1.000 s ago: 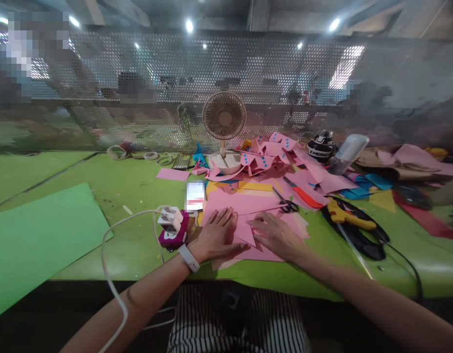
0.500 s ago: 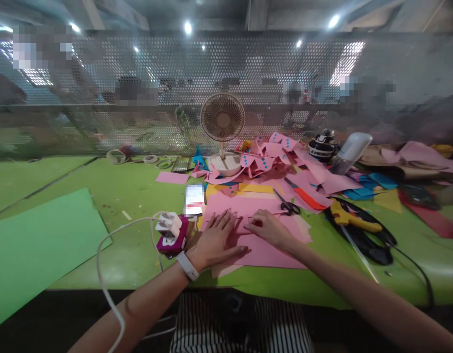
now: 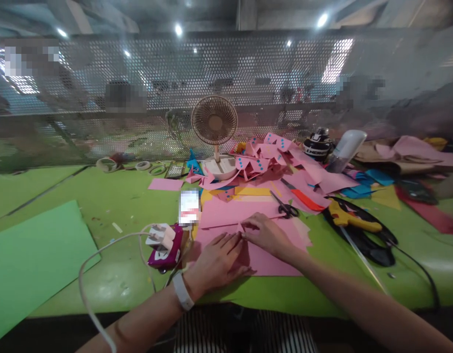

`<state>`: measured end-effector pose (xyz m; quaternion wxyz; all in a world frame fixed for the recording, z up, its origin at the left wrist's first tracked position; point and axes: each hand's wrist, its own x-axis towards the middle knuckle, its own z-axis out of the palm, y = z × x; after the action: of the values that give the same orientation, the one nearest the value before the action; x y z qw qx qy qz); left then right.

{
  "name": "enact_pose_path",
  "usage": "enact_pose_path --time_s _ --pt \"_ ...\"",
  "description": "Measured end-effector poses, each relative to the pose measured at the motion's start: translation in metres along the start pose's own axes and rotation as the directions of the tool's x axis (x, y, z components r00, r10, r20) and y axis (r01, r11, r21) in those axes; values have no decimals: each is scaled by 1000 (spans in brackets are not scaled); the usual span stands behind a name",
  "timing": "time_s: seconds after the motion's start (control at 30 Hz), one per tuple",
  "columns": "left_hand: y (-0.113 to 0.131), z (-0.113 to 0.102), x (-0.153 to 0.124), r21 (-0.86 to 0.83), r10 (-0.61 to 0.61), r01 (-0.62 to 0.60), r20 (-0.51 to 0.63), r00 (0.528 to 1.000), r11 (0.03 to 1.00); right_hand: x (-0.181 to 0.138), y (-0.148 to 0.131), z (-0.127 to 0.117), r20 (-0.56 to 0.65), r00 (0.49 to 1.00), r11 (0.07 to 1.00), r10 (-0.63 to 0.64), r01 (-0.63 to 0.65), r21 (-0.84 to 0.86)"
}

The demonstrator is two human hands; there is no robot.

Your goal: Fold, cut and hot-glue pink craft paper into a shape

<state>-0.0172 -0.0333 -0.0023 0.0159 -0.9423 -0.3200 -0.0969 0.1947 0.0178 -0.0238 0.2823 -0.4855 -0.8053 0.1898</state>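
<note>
A pink paper sheet [image 3: 270, 257] lies on the green table [image 3: 119, 215] in front of me. My left hand [image 3: 215, 262] rests flat on its left part, fingers spread and pointing away from me. My right hand [image 3: 265, 235] lies on the sheet just beyond it, its fingertips pressed together on a folded edge of the paper near the left fingertips. A white band sits on my left wrist. A second pink sheet [image 3: 230, 212] lies just behind.
A small fan [image 3: 214, 128] stands behind a heap of pink cut paper [image 3: 281, 157]. Black scissors [image 3: 285, 208] and a yellow-handled tool [image 3: 353, 220] lie to the right. A magenta power bank with white plug and cable [image 3: 163, 242] sits left, beside a large green sheet [image 3: 31, 255]. Tape rolls [image 3: 109, 164] lie far left.
My left hand slid back toward me over the pink sheet. The right hand moved left along the fold until its fingertips met the left ones. The view shifted slightly.
</note>
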Motion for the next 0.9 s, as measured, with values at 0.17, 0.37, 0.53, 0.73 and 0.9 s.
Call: enact_pose_path --time_s 0.17,0.37,0.53,0.73,0.9 --pt "4 -1 0 18 -24 24 -24 999 1000 -1 -1 0 -6 1000 1000 -22 22 0" --pt "3 1 0 -35 -30 28 -53 998 999 -1 -3 -2 24 999 999 -44 43 32" --pt "3 0 1 -45 -29 26 -66 997 999 -2 -4 -1 2 999 999 -53 53 -1" --pt "3 -2 1 -31 -4 2 -53 999 1000 -3 -3 1 -9 998 998 -65 65 -10" --pt "3 -1 2 -18 -52 51 -59 997 999 -3 -4 -2 -10 999 999 -41 41 -1"
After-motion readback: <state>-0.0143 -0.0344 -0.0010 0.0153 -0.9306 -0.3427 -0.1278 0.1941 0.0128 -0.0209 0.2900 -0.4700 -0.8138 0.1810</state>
